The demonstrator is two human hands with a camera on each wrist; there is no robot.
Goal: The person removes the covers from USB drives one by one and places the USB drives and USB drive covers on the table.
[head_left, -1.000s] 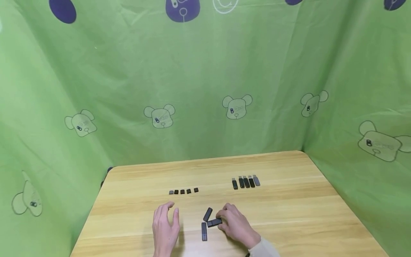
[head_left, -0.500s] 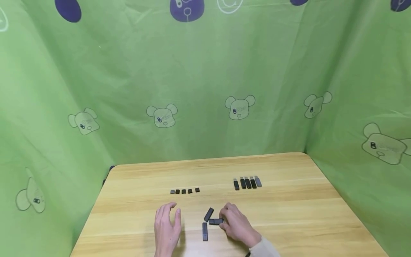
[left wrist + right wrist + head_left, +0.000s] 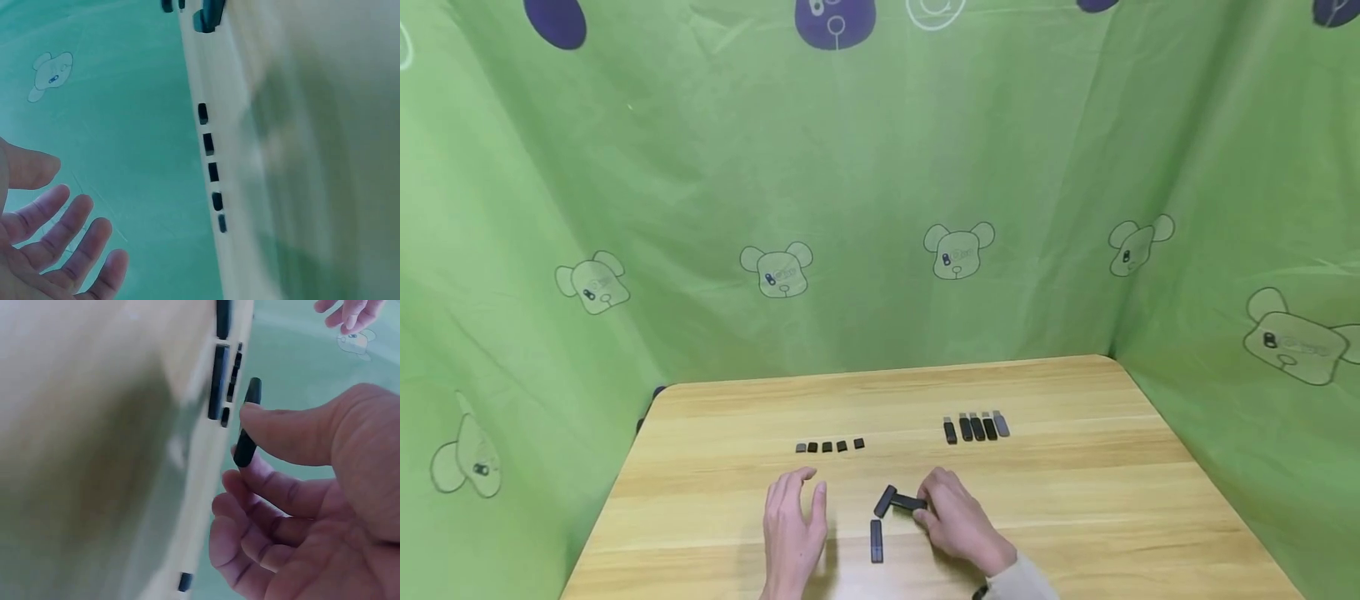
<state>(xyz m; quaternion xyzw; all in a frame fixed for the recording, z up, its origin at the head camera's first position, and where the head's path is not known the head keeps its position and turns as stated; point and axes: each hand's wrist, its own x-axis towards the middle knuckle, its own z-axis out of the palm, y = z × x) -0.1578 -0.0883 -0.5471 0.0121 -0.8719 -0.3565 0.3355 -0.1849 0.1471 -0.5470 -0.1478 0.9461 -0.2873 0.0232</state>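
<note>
While the right hand pinches a dark USB stick between thumb and fingers, lifted just off the wooden worktop, the left hand rests flat on the wood beside it, its fingers spread, relaxed and holding nothing. Touching the held stick's left end, a second stick lies tilted on the worktop, and a third stick lies lengthwise just in front of it, between the two hands. Farther back, a row of five small dark caps sits left of centre, and a row of five uncapped sticks stands side by side to the right, well apart from the caps. Green bear-print cloth hangs behind and to both sides.
</note>
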